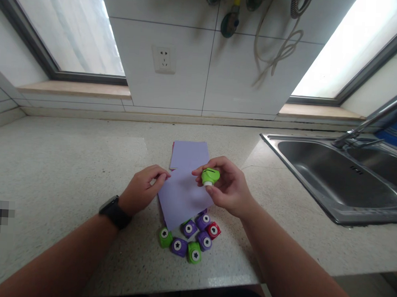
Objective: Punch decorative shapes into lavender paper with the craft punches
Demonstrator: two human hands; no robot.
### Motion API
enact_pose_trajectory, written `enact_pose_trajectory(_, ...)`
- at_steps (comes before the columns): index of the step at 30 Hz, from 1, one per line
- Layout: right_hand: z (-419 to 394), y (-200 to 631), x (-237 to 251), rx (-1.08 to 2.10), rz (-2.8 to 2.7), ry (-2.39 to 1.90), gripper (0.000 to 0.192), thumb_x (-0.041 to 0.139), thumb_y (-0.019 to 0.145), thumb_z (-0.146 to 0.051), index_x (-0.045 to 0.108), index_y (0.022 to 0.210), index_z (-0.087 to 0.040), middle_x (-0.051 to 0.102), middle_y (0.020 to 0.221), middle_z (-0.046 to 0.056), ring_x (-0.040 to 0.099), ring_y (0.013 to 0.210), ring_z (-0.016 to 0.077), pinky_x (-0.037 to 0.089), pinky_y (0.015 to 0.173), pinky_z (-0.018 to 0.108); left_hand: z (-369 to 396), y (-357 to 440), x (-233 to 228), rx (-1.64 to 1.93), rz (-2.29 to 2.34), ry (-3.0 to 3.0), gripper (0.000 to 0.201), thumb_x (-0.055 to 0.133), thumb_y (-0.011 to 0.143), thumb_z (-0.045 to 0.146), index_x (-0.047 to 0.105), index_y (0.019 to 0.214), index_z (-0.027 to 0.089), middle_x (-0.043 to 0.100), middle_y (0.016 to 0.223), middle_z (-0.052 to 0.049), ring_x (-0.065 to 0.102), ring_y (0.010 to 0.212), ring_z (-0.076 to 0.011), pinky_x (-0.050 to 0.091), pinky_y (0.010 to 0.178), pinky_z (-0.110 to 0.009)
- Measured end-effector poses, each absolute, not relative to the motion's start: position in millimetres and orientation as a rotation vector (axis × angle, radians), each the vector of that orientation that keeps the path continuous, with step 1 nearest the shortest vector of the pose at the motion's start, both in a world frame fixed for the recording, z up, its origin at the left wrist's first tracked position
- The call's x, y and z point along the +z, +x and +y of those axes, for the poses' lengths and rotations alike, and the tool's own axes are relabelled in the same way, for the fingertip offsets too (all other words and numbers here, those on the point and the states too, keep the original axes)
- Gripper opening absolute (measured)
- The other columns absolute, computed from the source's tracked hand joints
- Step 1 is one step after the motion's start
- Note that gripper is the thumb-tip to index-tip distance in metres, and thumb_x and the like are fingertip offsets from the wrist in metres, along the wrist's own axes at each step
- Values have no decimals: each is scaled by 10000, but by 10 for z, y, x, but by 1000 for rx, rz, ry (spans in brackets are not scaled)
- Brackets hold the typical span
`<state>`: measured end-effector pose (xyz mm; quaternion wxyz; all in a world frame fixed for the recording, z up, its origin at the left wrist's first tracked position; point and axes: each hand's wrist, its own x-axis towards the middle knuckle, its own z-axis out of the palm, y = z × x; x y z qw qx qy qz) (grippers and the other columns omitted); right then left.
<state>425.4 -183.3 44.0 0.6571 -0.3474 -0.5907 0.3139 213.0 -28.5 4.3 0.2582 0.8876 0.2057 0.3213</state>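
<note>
Left hand point(145, 188): rests on the surface point(67, 168); fingers together, pinching the left edge of the loose lilac sheet point(180, 198). A dark watch point(114, 211) sits on the wrist.
Right hand point(228, 185): raised just above the sheet; fingers clamped around the green punch point(211, 176), white underside facing near.
Green punch: held at the right edge of the loose lilac sheet, apparently touching or just beside it; whether the paper sits in the slot cannot be told.
Loose lilac sheet: lies tilted, near end overlapping the punch cluster point(190, 239), far end overlapping the paper stack point(189, 154).
Paper stack: lilac top sheet, a pink edge showing at the left, lying flat at the far centre of the surface.
Punch cluster: seven small punches, green, purple and one red, touching one another near the front edge of the surface.
Sink point(336, 178): steel basin to the right, well apart from the paper.
Risk, misfeed: the sheet is held at one edge only; judged likely to buckle or skew if the punch is pushed on at an angle.
Risk, displacement: the sheet rests on the cluster; dragging it may scatter punches toward the front edge.
Risk, grip: the punch is held by fingertips; pressing off-centre may let it twist or slip.
</note>
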Motion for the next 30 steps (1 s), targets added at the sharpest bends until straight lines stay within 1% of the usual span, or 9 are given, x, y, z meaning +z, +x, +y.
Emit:
enact_pose_trajectory(2,-1839,4247,442,755,-1322,-792,367,771,839,-119,636,1159,-238,778,1117,72,754,932,139,616,869,273,-291,2130,51,866,562,2403,226,498,1009,262,693,910,207,724,908,-46,670,873,-201,523,824,-349)
enact_pose_trajectory(8,-1843,4246,456,767,-1333,-852,426,753,874,-161,662,1283,-238,760,1202,99,756,1039,175,610,980,342,-288,2133,48,848,579,2395,234,495,1013,277,701,925,208,726,919,-47,671,876,-204,528,830,-357)
enact_pose_trajectory(11,-1828,4250,451,822,-1306,-841,410,768,869,-167,683,1263,-244,765,1194,90,756,1055,169,606,992,330,-284,2136,48,838,585,2400,241,494,1012,282,704,923,206,728,916,-47,671,868,-204,528,833,-359)
enact_pose_trajectory(16,-1799,4263,432,936,-1171,-865,405,838,814,-200,714,1197,-243,779,1170,83,772,985,155,627,927,299,-283,2135,47,827,590,2401,246,492,1012,283,701,911,202,727,912,-48,667,871,-205,523,839,-362)
enact_pose_trajectory(21,-1773,4272,447,947,-1107,-1105,415,880,761,-282,747,1148,-217,791,1126,97,771,949,185,642,880,354,-281,2129,42,825,620,2367,241,500,1011,295,709,934,202,734,938,-54,670,889,-209,524,852,-368)
enact_pose_trajectory(24,-1743,4279,441,933,-1041,-1237,456,907,718,-312,720,1122,-211,794,1117,95,762,810,160,648,788,338,-278,2129,38,818,631,2356,238,502,1008,303,713,953,206,738,960,-57,672,902,-215,526,852,-371)
enact_pose_trajectory(27,-1716,4309,418,857,-1006,-1274,417,918,698,-321,674,1017,-208,768,1188,90,713,674,107,627,676,288,-255,2132,17,827,655,2378,231,504,1004,307,708,973,205,735,992,-65,665,930,-225,522,855,-378)
enact_pose_trajectory(28,-1710,4325,409,821,-1015,-1292,415,920,694,-323,674,1007,-206,767,1175,87,704,667,105,621,663,283,-241,2134,4,835,675,2398,224,508,1001,310,703,985,203,731,1003,-70,659,940,-231,519,865,-388)
enact_pose_trajectory(30,-1701,4362,390,768,-1043,-1351,428,918,698,-344,700,1037,-199,781,1018,69,696,660,119,616,660,292,-206,2138,-31,852,735,2442,213,530,987,328,689,1027,192,722,1035,-86,644,973,-251,509,904,-424)
